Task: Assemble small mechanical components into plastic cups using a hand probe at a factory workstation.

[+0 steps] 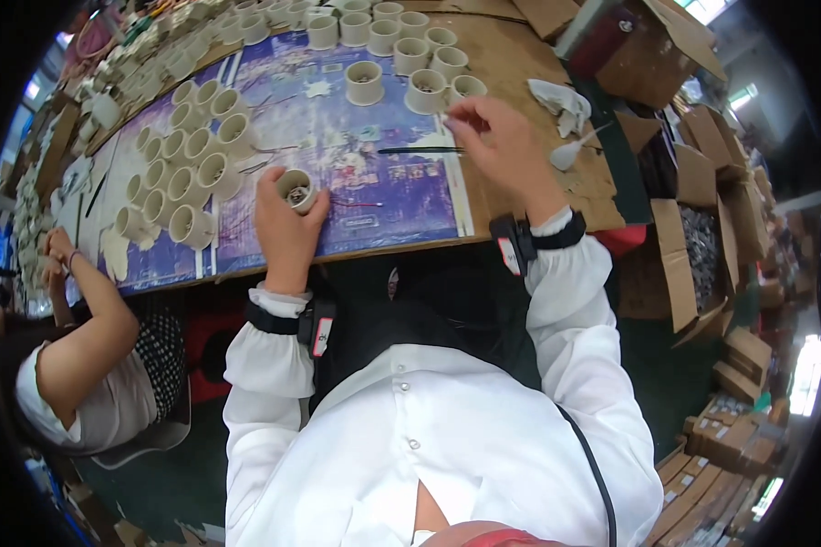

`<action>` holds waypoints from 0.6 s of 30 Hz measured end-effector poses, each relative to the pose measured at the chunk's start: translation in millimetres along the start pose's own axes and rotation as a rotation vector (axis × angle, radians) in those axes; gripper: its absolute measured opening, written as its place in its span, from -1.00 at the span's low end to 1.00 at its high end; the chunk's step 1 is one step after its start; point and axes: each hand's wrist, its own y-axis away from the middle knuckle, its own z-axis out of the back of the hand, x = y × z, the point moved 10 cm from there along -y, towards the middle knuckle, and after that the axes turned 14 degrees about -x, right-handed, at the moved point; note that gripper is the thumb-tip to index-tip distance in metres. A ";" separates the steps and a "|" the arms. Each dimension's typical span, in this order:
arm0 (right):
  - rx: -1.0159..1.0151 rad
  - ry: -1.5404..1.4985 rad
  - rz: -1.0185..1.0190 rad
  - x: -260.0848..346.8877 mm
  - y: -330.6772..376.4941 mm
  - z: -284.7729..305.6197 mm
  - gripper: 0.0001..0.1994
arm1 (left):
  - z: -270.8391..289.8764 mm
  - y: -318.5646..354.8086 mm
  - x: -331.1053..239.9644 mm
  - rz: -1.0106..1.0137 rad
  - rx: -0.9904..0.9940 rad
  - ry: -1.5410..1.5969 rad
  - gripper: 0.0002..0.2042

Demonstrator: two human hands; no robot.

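My left hand (285,223) is wrapped round a cream, round cup-shaped piece (295,189) with small metal parts inside it. The piece is tilted with its mouth toward me, just above the table's near side. My right hand (500,146) is raised over the right part of the table. Its thumb and forefinger come together in a pinch, and anything between them is too small to make out. A thin dark green rod (418,149) lies just left of that hand. Close to its fingertips stand more cream cups (426,91). A thin red wire (356,204) lies beside the held cup.
Several rows of cream cups (184,187) stand to the left on the purple printed sheet (401,214). A white squeeze bottle (566,155) and a crumpled white cloth (561,105) lie at right. Cardboard boxes (670,260) fill the right side. A co-worker's arm (100,301) reaches in at left.
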 end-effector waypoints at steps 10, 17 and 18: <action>0.038 0.301 0.615 -6.2 -78.0 -145.9 -0.58 | -4.8 2.0 1.3 -0.021 0.007 0.003 -0.41; 0.406 0.124 0.518 24.2 -44.6 -174.9 -0.56 | -4.1 1.3 9.9 -0.022 -0.006 0.002 -0.39; 0.404 0.088 0.542 38.4 -34.6 -169.0 -0.58 | -4.4 1.8 11.2 -0.015 -0.003 0.000 -0.39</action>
